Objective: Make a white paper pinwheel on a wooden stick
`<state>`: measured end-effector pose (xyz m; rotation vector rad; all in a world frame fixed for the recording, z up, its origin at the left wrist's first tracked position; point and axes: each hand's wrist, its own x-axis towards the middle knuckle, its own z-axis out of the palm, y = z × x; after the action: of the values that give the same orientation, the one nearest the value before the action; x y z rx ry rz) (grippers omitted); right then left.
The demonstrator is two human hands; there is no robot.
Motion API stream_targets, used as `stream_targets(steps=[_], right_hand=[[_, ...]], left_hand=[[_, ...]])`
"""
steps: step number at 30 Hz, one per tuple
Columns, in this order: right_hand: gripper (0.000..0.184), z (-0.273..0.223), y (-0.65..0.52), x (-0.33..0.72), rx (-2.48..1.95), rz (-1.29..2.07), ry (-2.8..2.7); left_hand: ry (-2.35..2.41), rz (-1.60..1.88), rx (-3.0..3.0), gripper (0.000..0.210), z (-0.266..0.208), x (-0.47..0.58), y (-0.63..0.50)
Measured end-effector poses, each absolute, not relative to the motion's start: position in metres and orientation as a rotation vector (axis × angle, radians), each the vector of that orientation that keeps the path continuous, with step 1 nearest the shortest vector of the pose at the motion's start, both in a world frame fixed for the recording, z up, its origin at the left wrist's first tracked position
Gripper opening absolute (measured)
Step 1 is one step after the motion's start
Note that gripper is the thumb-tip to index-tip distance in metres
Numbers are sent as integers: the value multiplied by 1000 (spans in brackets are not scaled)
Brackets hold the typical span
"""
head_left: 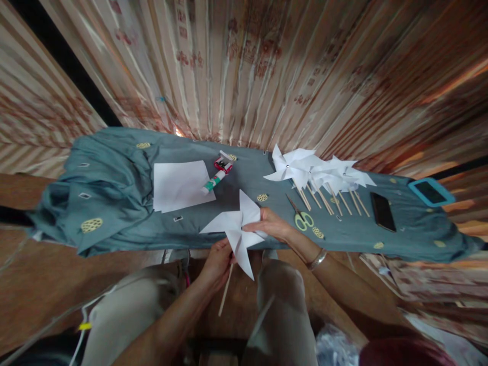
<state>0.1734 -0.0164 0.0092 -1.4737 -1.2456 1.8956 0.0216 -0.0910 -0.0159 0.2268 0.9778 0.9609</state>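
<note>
A white paper pinwheel (240,223) is held over the near edge of the cloth-covered table, its wooden stick (225,292) slanting down below the edge. My left hand (219,262) is closed around the upper part of that stick, just under the paper blades. From the right, my right hand (270,223) reaches onto the pinwheel, fingers at its centre and pinching the paper; the fingertips are partly hidden. Just right of my right hand lies a pair of scissors (303,219) with yellow-green handles.
Several finished pinwheels (310,170) lie overlapped at the back right. White paper sheets (181,188) are at the left, with a glue stick (214,181) on their edge beside a small red container (223,163). Further right are a dark phone (383,211) and a blue-framed tablet (430,192).
</note>
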Motion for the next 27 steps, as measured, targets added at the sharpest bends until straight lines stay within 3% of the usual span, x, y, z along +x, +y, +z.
stream_targets(steps=[16,27], right_hand=[[20,5,0,172,-1529,1810,-1708],[15,22,2,165,-1628,1432,-2308]], left_hand=[[902,979,143,36,-26,31,-93],[878,978,94,38,-26,32,-92]])
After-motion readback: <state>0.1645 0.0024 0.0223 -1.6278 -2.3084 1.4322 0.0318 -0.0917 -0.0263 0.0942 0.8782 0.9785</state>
